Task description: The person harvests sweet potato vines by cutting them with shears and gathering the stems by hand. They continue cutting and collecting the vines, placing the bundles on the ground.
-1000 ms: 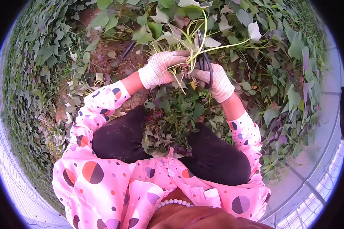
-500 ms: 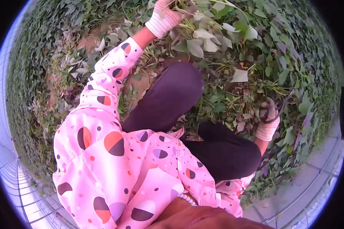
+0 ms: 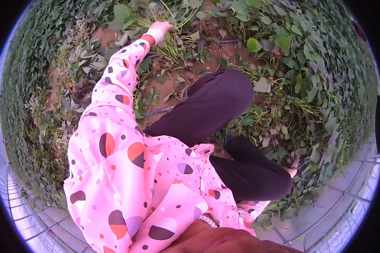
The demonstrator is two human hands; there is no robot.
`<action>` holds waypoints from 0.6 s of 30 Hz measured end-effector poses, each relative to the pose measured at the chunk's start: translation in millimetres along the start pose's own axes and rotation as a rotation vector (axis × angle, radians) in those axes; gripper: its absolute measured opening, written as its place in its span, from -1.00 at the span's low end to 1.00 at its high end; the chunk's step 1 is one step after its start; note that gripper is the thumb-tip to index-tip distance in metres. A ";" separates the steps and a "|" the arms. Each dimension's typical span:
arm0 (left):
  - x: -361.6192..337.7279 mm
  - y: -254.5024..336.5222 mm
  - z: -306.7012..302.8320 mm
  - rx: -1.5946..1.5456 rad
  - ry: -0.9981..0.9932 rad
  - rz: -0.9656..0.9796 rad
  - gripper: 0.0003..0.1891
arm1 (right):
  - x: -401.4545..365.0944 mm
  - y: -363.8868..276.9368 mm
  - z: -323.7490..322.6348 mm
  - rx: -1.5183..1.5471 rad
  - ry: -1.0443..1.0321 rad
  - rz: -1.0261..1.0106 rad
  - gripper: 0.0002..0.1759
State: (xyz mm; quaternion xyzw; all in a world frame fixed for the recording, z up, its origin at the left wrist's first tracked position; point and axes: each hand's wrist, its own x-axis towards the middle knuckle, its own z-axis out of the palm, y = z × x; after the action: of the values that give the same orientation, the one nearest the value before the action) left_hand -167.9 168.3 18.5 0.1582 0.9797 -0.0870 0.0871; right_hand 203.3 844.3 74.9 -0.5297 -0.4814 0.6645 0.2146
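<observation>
My left hand (image 3: 161, 30), in a pale glove with a ribbed cuff, reaches out at the upper left, closed around leafy vines (image 3: 182, 21). Their long green stems and leaves spread to both sides of the fingers. By my bent knee at the right, my gloved right hand (image 3: 295, 159) is low among the leaves and partly hidden by the dark trouser leg. The fingers look curled around a dark, thin, curved tool like a sickle, of which only a little shows now. Cut stems and leaves lie around both hands.
Bare reddish soil (image 3: 160, 90) shows between my knee (image 3: 236, 86) and a heap of wilted vines (image 3: 82, 63) on the left. Dense green vines (image 3: 325, 55) stand at the right. Pale paving (image 3: 337, 189) runs along the lower right edge.
My left hand has swung left with the vines, baring soil in front of my knee. My right hand has drawn back and down toward my leg, and the curved tool is now mostly hidden.
</observation>
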 end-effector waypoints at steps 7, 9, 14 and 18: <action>-4.7 86.8 129.4 0.042 -0.245 -0.245 -0.75 | -6.1 -7.4 -3.2 0.001 0.074 0.154 -0.61; -2.4 83.9 116.9 0.055 -0.210 -0.213 -0.77 | -10.2 -6.1 1.6 -0.033 -0.019 0.130 -0.66; 9.6 87.3 66.7 0.250 -0.263 -0.081 -0.70 | -25.1 -10.4 22.5 0.107 -0.168 0.157 -0.63; 5.7 95.7 22.6 0.207 -0.297 -0.162 -0.73 | -37.4 0.1 13.9 0.391 -0.440 0.031 -0.73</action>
State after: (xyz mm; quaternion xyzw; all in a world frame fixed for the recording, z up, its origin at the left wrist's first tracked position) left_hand -138.9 255.0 -18.2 0.0725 0.9515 -0.2162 0.2067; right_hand 203.6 808.9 93.1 -0.3286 -0.3710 0.8468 0.1930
